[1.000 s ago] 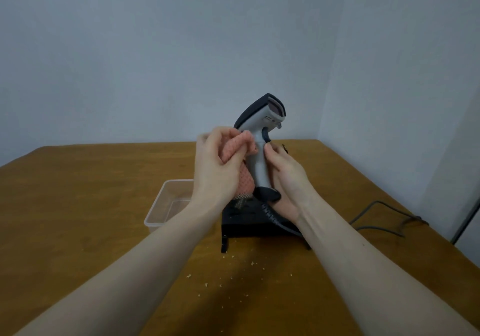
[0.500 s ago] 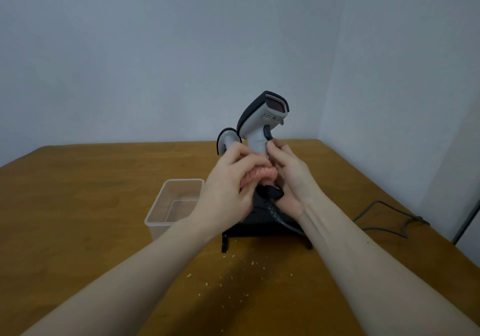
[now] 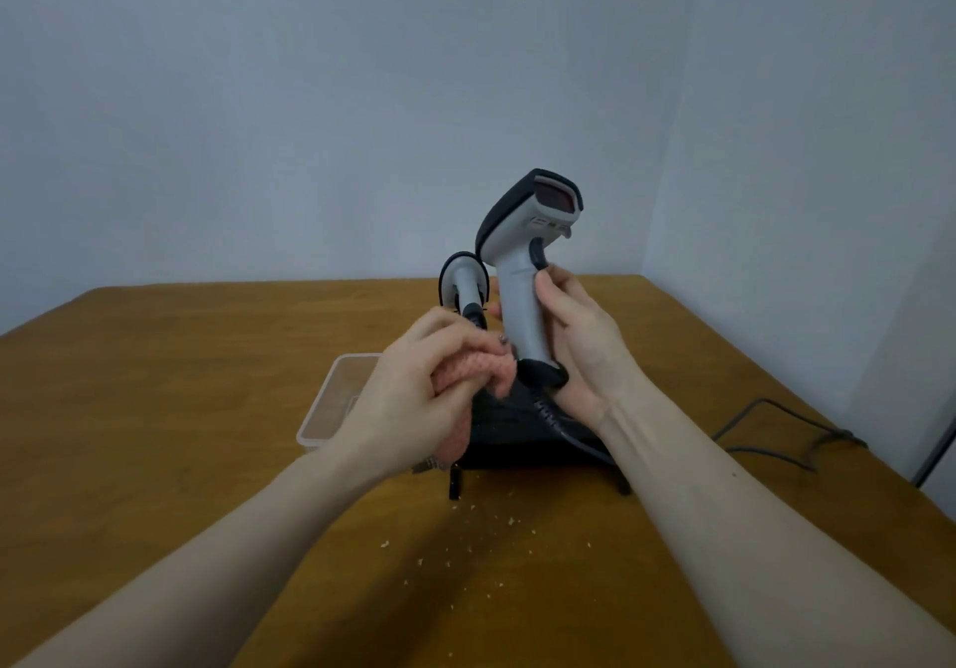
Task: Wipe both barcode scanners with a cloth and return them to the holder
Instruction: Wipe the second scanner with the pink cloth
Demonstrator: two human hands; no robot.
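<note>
My right hand (image 3: 582,341) grips the handle of a grey and black barcode scanner (image 3: 525,264), held upright above the black holder (image 3: 522,429), its red window facing right and toward me. My left hand (image 3: 414,398) holds a bunched pink cloth (image 3: 478,370) against the base of that scanner's handle. A second grey scanner (image 3: 463,287) stands in the holder behind my left hand, partly hidden. A coiled black cable (image 3: 561,422) runs from the held scanner's base down across the holder.
A clear plastic tub (image 3: 336,398) sits on the wooden table (image 3: 155,409) left of the holder. A grey cable (image 3: 776,434) trails off to the right near the table edge. Pale crumbs (image 3: 465,548) lie scattered in front of the holder. Walls close in behind and right.
My left hand has slid the cloth down from the top of the handle to its base. The second scanner has come into sight behind it. The held scanner has turned slightly toward me.
</note>
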